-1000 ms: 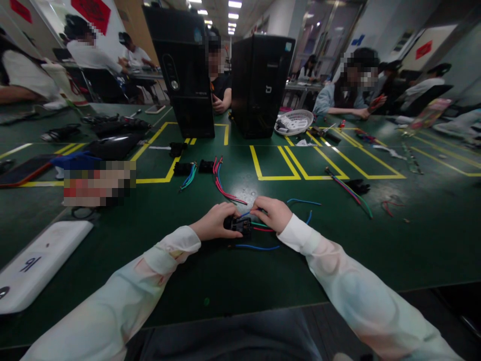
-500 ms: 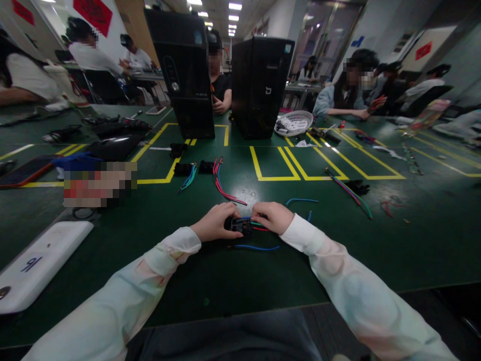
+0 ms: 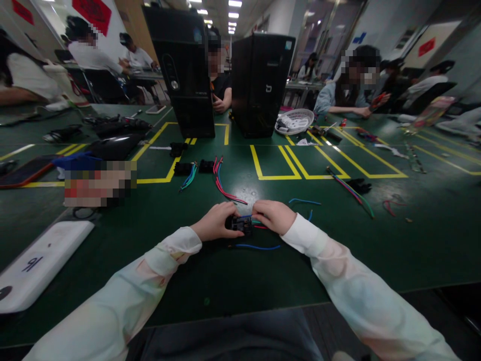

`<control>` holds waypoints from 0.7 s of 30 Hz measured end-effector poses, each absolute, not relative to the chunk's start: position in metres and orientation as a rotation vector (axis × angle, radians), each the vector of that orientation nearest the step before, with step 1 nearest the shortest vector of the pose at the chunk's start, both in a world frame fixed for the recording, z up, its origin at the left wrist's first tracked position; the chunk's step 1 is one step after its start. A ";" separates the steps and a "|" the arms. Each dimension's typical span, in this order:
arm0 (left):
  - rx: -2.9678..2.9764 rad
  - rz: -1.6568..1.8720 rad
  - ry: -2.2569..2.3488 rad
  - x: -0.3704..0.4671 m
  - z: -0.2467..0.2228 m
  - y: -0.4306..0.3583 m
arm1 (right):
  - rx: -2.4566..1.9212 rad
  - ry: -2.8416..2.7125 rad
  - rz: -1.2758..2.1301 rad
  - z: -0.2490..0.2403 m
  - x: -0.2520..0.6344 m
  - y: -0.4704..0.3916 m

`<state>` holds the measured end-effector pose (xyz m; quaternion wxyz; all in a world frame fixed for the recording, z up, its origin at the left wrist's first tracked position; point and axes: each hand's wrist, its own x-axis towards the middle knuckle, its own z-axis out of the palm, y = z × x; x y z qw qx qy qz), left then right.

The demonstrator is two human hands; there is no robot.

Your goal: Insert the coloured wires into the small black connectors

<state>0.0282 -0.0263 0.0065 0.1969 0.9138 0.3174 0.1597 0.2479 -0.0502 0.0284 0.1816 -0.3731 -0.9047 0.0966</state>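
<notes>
My left hand [image 3: 215, 221] still grasping black connector [image 3: 241, 225], right hand [image 3: 273, 216] pinching its wires [image 3: 259, 224] (shifted slightly closer), blue wire [image 3: 255, 246] unmoved.

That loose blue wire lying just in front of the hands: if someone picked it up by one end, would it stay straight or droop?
The blue wire would probably droop: it is thin and already lies in a gentle curve on the green table. It looks light, so a push would likely slide it rather than roll it. Its smooth coating might feel slippery, though that is hard to judge from here.
</notes>
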 end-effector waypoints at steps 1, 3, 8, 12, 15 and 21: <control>2.559 0.445 0.889 0.028 0.006 -0.026 | -1.059 -2.573 0.316 0.028 0.249 -0.049; 2.563 0.442 0.890 0.028 0.005 -0.026 | -1.082 -2.589 0.357 0.026 0.250 -0.048; 2.567 0.448 0.906 0.029 0.007 -0.027 | -1.118 -2.512 0.143 0.027 0.243 -0.055; 2.576 0.467 0.919 0.030 0.008 -0.029 | -1.067 -2.447 -0.018 0.029 0.236 -0.060; 2.571 0.470 0.918 0.030 0.009 -0.029 | -1.072 -2.459 0.036 0.028 0.238 -0.057; 2.557 0.478 0.913 0.029 0.009 -0.029 | -1.079 -2.531 0.355 0.023 0.247 -0.048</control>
